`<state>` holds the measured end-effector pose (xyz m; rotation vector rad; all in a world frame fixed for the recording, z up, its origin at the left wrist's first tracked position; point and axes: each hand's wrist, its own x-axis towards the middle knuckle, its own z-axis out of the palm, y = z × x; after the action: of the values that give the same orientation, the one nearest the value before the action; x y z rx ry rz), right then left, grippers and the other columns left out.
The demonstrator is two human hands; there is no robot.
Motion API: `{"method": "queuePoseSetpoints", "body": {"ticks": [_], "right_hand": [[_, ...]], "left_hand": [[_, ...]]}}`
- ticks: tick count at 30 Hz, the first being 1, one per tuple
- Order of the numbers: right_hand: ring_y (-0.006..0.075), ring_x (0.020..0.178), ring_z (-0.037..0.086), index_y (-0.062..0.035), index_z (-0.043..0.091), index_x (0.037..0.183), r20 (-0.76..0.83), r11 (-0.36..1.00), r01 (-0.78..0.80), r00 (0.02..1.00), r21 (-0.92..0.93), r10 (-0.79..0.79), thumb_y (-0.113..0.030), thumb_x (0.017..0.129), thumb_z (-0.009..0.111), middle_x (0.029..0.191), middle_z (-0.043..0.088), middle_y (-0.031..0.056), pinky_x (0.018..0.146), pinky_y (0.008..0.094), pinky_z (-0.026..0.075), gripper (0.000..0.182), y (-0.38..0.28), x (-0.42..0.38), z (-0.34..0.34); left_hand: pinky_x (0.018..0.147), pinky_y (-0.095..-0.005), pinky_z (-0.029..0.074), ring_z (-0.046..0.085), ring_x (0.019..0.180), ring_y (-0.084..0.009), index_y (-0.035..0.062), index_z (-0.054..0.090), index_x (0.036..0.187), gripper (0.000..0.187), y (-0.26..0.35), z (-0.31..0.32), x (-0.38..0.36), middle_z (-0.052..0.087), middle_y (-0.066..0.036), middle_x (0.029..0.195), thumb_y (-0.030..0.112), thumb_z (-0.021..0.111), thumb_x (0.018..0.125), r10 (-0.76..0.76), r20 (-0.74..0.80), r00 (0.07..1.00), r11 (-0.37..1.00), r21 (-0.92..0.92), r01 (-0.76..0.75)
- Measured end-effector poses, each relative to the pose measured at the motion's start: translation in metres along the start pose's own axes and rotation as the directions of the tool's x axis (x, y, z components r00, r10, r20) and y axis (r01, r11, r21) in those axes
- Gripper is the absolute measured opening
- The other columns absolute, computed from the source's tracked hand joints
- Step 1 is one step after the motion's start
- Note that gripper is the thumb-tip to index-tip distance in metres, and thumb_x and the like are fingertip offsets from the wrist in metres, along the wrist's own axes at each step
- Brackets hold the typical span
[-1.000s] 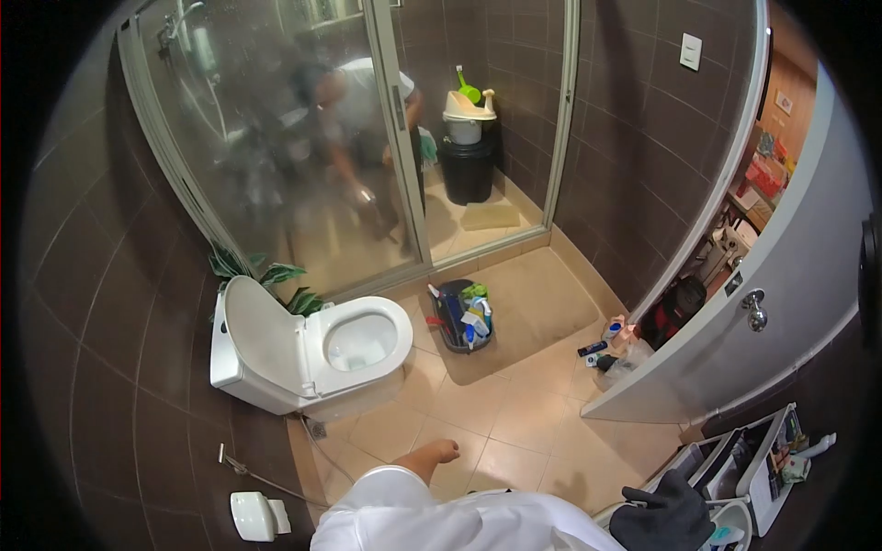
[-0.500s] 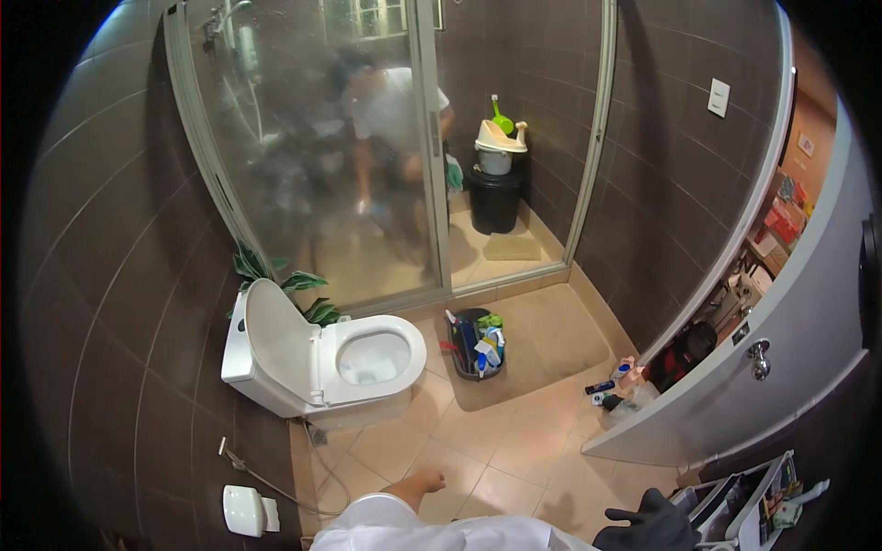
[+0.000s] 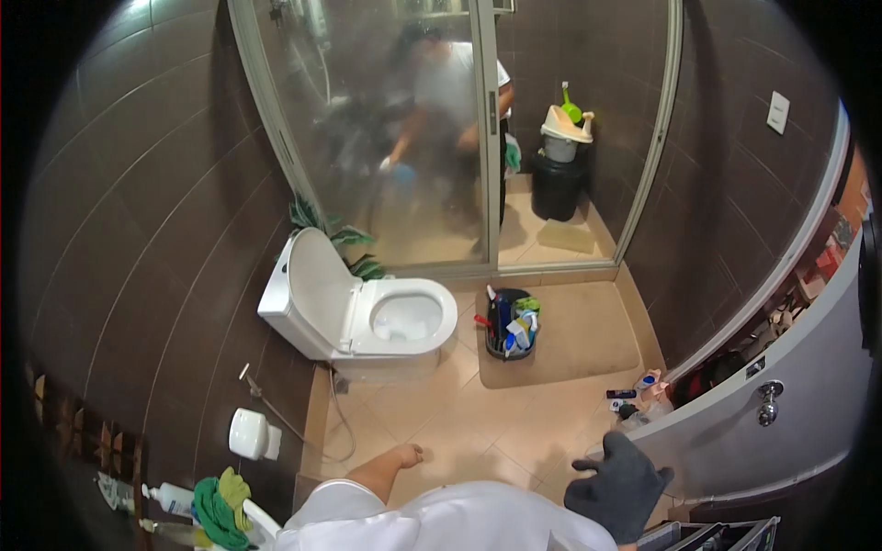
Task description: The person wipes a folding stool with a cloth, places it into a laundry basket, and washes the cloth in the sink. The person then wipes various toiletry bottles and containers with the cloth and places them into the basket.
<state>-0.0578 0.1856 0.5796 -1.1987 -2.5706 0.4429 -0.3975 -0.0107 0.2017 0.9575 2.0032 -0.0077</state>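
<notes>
My left hand [image 3: 407, 455] is bare and hangs over the tiled floor in front of the toilet [image 3: 404, 317], holding nothing. Its fingers are loosely bent and slightly apart. A dark grey glove covers my right hand [image 3: 620, 482], which is empty with thumb and fingers spread. It is above the floor near the door and a rack [image 3: 735, 534]. The toilet lid is up and the bowl is uncovered. A dark caddy [image 3: 494, 342] of cleaning bottles, brushes and cloths stands on the floor mat's left part, touched by neither hand.
Behind the fogged glass [image 3: 367, 202], another person [image 3: 446, 92] bends with an arm lowered. A black bin [image 3: 557, 188] stands in the shower. Small bottles [image 3: 648, 380] lie beside the door [image 3: 772, 450]. Green cloths [image 3: 220, 510] and bottles are at lower left. A hose [image 3: 299, 427] hangs by the toilet.
The view has swung left and downward, bringing the cloths and bottles at lower left into sight. My gloved right hand has risen and its fingers show more. The other person's arm has shifted behind the glass.
</notes>
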Motion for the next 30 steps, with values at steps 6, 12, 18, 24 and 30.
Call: {"method": "queuePoseSetpoints", "body": {"ticks": [6,12,18,24,30], "right_hand": [[0.0260,0.063,0.052,-0.0011,0.043,0.063,0.055,0.991,0.131,0.990,-0.039,-0.129,-0.006,0.054,0.057,0.068,0.045,0.0117,0.050,0.0344,0.037,0.017,0.011,0.026,0.005],[0.0262,0.079,0.053,-0.0120,0.053,0.070,0.086,0.473,-0.206,0.961,0.857,0.264,-0.011,0.055,0.057,0.078,0.056,0.0058,0.064,0.0432,0.038,0.015,-0.005,0.055,0.037],[0.0256,0.075,0.054,-0.0111,0.050,0.066,0.077,0.939,0.047,0.994,0.341,-0.078,-0.012,0.053,0.056,0.075,0.057,0.0064,0.061,0.0414,0.037,0.014,-0.032,0.112,0.075],[0.0249,0.070,0.055,-0.0102,0.048,0.061,0.184,0.936,0.177,0.953,0.303,-0.240,-0.012,0.051,0.056,0.072,0.058,0.0069,0.057,0.0397,0.035,0.013,-0.071,0.161,0.108],[0.0226,0.070,0.056,-0.0115,0.049,0.058,0.195,0.874,0.245,0.916,0.421,-0.350,-0.012,0.050,0.055,0.076,0.061,0.0053,0.057,0.0390,0.034,0.011,-0.095,0.203,0.134]], "left_hand": [[0.086,-0.0330,0.041,0.054,0.100,-0.0273,0.0085,0.051,0.114,0.042,-0.002,-0.002,-0.058,0.057,-0.013,0.108,0.031,0.052,0.078,-0.117,-0.071,0.991,0.984,-0.143,0.106],[0.086,-0.0328,0.042,0.054,0.100,-0.0266,0.0080,0.051,0.115,0.044,-0.051,0.038,-0.067,0.057,-0.013,0.108,0.033,0.053,0.078,-0.205,-0.029,0.978,0.958,-0.209,0.195],[0.085,-0.0325,0.042,0.054,0.099,-0.0275,0.0091,0.052,0.112,0.043,-0.102,0.026,-0.050,0.058,-0.013,0.106,0.036,0.053,0.079,-0.242,0.004,0.970,0.957,-0.162,0.239],[0.084,-0.0323,0.042,0.054,0.098,-0.0262,0.0070,0.055,0.108,0.039,-0.106,-0.041,-0.052,0.058,-0.014,0.106,0.032,0.053,0.078,-0.379,-0.104,0.920,0.824,-0.489,0.284],[0.085,-0.0289,0.041,0.055,0.099,-0.0244,0.0038,0.053,0.111,0.041,-0.096,-0.061,-0.051,0.058,-0.015,0.105,0.030,0.056,0.079,-0.422,-0.304,0.854,0.725,-0.678,0.118]]}}
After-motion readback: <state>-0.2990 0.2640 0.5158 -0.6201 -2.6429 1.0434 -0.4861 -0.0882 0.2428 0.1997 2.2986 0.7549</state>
